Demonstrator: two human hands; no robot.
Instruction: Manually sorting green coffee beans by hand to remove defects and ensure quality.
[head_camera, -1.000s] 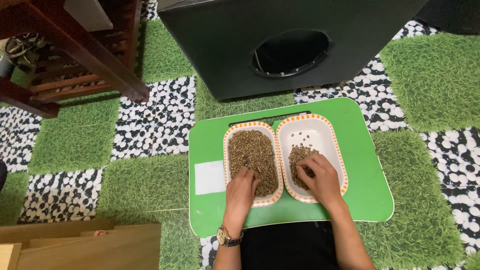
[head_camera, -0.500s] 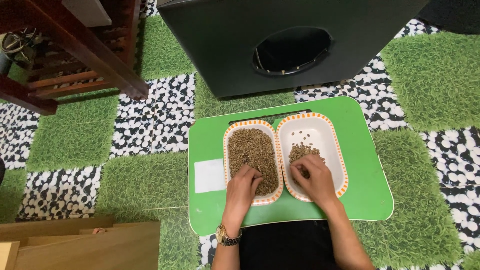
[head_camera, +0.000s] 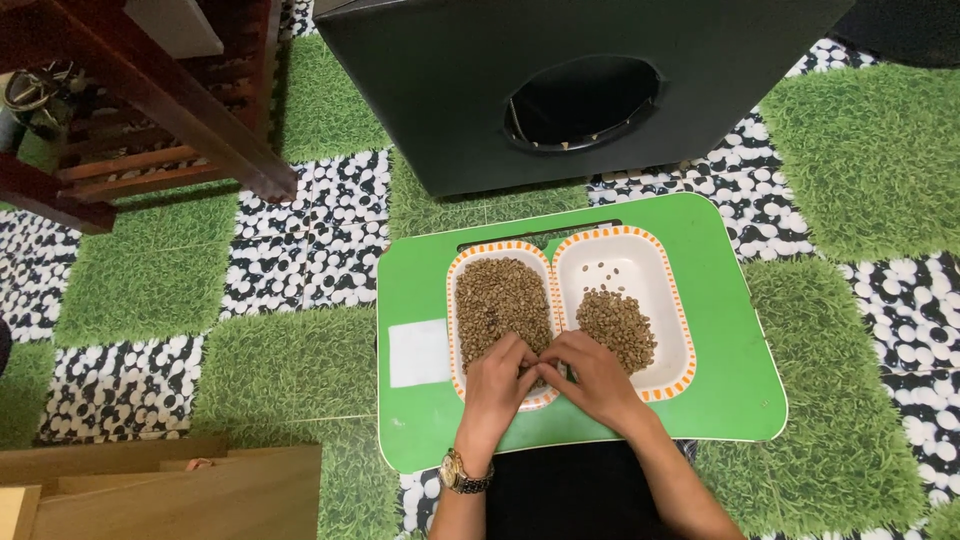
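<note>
Currently: left dish (head_camera: 497, 300) heaped with beans, right dish (head_camera: 640, 290) part filled; left hand (head_camera: 497, 385) and right hand (head_camera: 590, 375) touching, fingers pinching beans.

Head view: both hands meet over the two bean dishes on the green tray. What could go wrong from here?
1. The left hand and right hand touch at the rim between the full white orange-rimmed dish and its neighbour; brown beans may spill.
2. Pressing the near rim might tip a dish on the green plastic tray.
</note>
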